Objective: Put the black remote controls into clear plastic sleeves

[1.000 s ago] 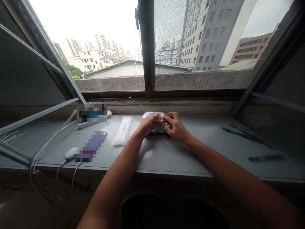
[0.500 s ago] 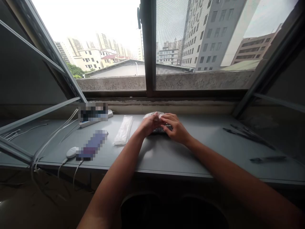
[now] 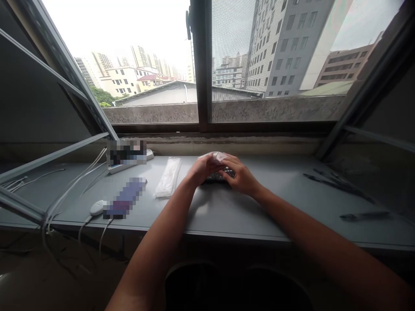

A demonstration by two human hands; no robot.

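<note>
A black keyboard with rows of small keys lies near the back of the desk, mostly hidden under my hands. Over its far side is a crumpled, thin white sheet; whether it is plastic or tissue I cannot tell. My left hand curls round the sheet's left part, fingers bent and partly hidden. From the right, my right hand closes on the same sheet, its thumb low over the keys. The fingertips of both hands nearly meet. To the left lies a flat, clear plastic packet with something white inside.
The grey desk runs under a window. On its left are a blurred-out blue device, a round white charger, a white power strip and cables. Dark cables or pens lie right. Metal frames slant on both sides.
The white sheet has shifted slightly between my fingers, and its visible top has changed shape. Both hands stay nearly in place over the keyboard.
</note>
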